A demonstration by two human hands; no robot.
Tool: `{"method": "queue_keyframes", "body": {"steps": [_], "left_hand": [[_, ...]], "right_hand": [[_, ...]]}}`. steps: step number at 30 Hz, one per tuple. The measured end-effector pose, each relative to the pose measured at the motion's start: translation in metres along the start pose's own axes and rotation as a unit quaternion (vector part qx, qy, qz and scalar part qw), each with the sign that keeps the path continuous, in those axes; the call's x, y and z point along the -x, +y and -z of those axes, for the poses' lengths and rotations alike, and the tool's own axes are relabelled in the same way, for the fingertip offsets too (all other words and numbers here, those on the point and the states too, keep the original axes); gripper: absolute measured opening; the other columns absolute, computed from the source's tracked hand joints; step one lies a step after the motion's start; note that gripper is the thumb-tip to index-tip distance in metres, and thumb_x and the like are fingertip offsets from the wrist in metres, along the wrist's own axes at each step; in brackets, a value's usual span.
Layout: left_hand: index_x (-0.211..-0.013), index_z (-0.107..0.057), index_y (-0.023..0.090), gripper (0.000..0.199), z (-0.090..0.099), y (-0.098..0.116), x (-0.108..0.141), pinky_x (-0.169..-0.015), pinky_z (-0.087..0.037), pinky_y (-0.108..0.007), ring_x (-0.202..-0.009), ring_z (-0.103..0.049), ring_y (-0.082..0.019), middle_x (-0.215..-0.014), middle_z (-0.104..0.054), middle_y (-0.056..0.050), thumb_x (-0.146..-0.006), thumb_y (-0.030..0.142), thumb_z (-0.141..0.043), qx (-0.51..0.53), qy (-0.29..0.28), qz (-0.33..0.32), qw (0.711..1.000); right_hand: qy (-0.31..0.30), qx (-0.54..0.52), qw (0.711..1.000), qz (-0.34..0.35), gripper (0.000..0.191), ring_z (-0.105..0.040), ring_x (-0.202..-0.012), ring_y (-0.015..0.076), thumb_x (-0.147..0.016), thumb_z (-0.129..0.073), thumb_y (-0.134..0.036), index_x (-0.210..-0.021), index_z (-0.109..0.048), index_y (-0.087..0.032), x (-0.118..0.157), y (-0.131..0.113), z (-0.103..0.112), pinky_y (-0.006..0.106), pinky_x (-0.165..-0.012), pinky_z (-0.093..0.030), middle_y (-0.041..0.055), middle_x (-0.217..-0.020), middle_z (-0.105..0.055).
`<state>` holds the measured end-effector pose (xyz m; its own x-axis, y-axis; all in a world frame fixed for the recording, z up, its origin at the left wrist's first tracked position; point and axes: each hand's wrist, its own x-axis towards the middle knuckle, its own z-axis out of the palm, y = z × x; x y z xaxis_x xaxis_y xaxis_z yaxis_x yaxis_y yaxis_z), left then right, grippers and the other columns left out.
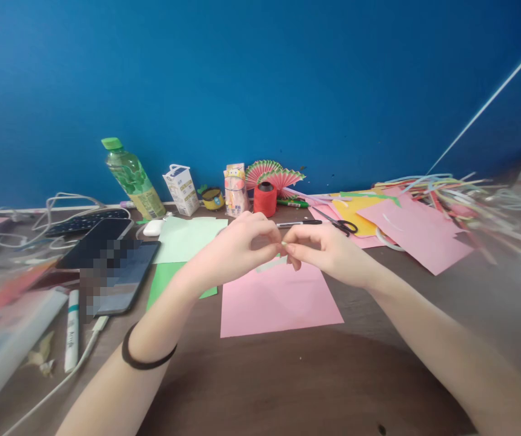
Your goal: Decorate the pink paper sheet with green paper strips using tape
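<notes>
Both hands meet above a pink paper sheet [278, 303] on the dark wooden table. My left hand [251, 239] is closed in a pinch, thumb against fingertips. Touching it at the fingertips, my right hand [321, 248] is pinched too. Something small and pale shows between the fingertips, too small to make out. Pale green paper [188, 236] and a brighter green sheet [165, 278] lie left of the pink one. Just behind the hands are a black pen [303, 223] and black-handled scissors [346, 227].
At the back stand a green bottle [133, 181], a carton [182, 191], a red thread spool [265, 200] and folded paper fans [283, 178]. Phones [128, 278], cables and a marker [72, 333] lie left. Pink sheets [419, 233] and paper strips are heaped right.
</notes>
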<state>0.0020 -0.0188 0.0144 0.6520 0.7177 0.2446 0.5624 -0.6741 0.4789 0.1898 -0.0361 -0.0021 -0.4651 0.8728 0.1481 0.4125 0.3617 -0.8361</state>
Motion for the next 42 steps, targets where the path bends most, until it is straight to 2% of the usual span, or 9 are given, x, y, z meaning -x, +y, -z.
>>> {"method": "queue_keyframes", "body": {"steps": [9,16,27,34,42], "left_hand": [[-0.073,-0.055,0.019,0.015,-0.0008,-0.0001,0.0002,-0.069,-0.037,-0.026,-0.081,-0.047,-0.015,-0.076,-0.056,0.001,-0.081,0.025,-0.043,0.01,-0.006,0.003,1.0],[-0.072,-0.055,0.019,0.014,-0.0003,0.0026,0.0008,-0.073,-0.037,-0.028,-0.081,-0.046,-0.016,-0.075,-0.055,0.0,-0.08,0.021,-0.043,-0.012,0.018,-0.013,1.0],[-0.069,-0.055,0.019,0.013,-0.0047,0.0013,-0.0003,-0.068,-0.037,-0.026,-0.08,-0.048,-0.015,-0.075,-0.055,0.001,-0.076,0.021,-0.044,0.014,0.02,0.017,1.0],[-0.067,-0.054,0.019,0.011,-0.0051,0.0014,-0.0009,-0.065,-0.037,-0.025,-0.077,-0.048,-0.014,-0.075,-0.054,0.001,-0.073,0.022,-0.045,0.037,0.025,0.016,0.999],[-0.068,-0.054,0.019,0.009,-0.0051,-0.0011,-0.0011,-0.073,-0.039,-0.027,-0.075,-0.049,-0.013,-0.075,-0.054,0.002,-0.07,0.019,-0.046,0.071,0.022,0.023,0.997]], "right_hand": [[-0.004,0.001,1.0,-0.013,0.014,-0.054,-0.062,0.0137,-0.082,-0.047,-0.025,-0.072,-0.054,-0.017,0.0005,-0.0018,0.0001,0.029,-0.063,-0.04,-0.0002,-0.061,-0.057],[-0.007,-0.008,1.0,-0.013,0.015,-0.054,-0.063,0.0139,-0.082,-0.046,-0.024,-0.072,-0.055,-0.017,0.0,-0.0011,0.0004,0.028,-0.063,-0.04,-0.0006,-0.06,-0.055],[0.017,0.09,0.996,0.012,0.013,-0.052,-0.059,0.011,-0.081,-0.045,-0.022,-0.075,-0.056,-0.018,0.003,0.0002,-0.0046,0.024,-0.055,-0.036,-0.0018,-0.064,-0.057],[0.025,0.101,0.994,0.023,0.013,-0.051,-0.059,0.0103,-0.08,-0.046,-0.02,-0.074,-0.057,-0.017,0.0034,-0.0025,-0.0046,0.023,-0.055,-0.036,-0.0018,-0.064,-0.058],[0.021,0.086,0.996,0.025,0.013,-0.052,-0.059,0.0098,-0.081,-0.046,-0.02,-0.073,-0.056,-0.017,0.0037,-0.0029,-0.0041,0.022,-0.055,-0.037,-0.0023,-0.064,-0.057]]}}
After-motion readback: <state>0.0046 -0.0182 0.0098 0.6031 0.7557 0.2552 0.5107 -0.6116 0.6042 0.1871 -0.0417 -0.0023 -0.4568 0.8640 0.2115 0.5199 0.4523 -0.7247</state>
